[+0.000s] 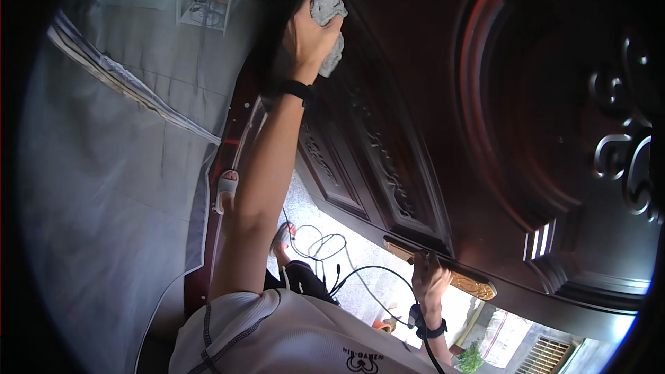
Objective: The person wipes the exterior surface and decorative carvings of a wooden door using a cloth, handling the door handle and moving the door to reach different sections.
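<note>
My left hand (309, 38) is raised high at arm's length and closed around a crumpled grey cloth (328, 7), which is held at the edge of a dark reddish-brown door (409, 48). The door has carved panels and curved mouldings. Lower right, my right hand (431, 280) is closed at the door's edge, around the handle on an ornate gold-coloured handle plate (474, 285). Its fingers partly hide the handle. Both wrists wear black bands.
A pale hanging curtain (131, 159) lies left of the dark red door frame (232, 140). Beyond it stands a white rack (202, 0) holding items. Black cables (324, 239) loop near my sandalled feet. A green plant (471, 359) and a grate (546, 358) are at lower right.
</note>
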`<control>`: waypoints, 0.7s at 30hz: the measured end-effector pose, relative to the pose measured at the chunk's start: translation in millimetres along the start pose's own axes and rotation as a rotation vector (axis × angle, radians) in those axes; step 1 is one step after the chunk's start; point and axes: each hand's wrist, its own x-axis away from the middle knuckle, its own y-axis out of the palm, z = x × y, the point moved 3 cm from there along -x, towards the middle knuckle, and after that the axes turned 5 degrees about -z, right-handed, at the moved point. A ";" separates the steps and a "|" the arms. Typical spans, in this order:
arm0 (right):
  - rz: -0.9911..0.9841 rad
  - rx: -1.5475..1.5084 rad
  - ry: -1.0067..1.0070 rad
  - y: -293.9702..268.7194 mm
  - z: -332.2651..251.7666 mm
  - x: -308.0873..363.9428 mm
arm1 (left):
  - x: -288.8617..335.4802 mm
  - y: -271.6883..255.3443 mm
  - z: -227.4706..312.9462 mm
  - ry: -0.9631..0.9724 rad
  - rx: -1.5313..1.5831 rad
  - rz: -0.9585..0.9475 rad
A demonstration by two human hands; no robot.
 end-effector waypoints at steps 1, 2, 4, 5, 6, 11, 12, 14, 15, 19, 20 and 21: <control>-0.002 0.011 0.000 0.7 2.9 -0.6 | 3.9 5.0 -8.2 -0.008 0.080 -0.042; -0.029 -0.008 0.018 2.3 4.4 0.4 | 9.1 8.0 -13.5 -0.014 0.160 -0.081; -0.058 -0.019 0.025 3.0 6.5 1.9 | 52.8 15.6 -13.4 -0.117 0.324 -0.245; -0.041 -0.019 -0.003 1.0 8.7 2.3 | 86.6 11.9 8.9 -0.095 0.154 -0.338; -0.024 -0.021 -0.028 -0.8 7.7 3.3 | 124.0 9.1 36.1 -0.055 0.102 -0.456; -0.045 -0.096 -0.008 -5.5 -13.3 -3.4 | 262.2 3.6 67.6 0.147 0.069 -0.650; 0.028 -0.031 -0.096 -6.5 -10.9 0.0 | 255.5 5.2 68.2 0.152 0.071 -0.633; -0.053 -0.024 -0.023 1.7 3.7 9.2 | 219.6 2.3 69.7 0.166 0.068 -0.504; -0.052 0.029 -0.013 7.0 15.0 13.5 | 190.9 9.8 57.6 0.048 0.130 -0.519; -0.042 -0.002 -0.016 11.3 15.2 9.2 | 65.8 -4.5 31.8 0.087 0.025 -0.266; 0.046 0.007 -0.144 8.2 9.2 12.6 | 37.7 -16.9 24.7 -0.103 0.066 -0.302; -0.026 -0.026 -0.069 9.3 7.8 14.8 | 10.7 -23.0 5.0 -0.147 0.026 -0.270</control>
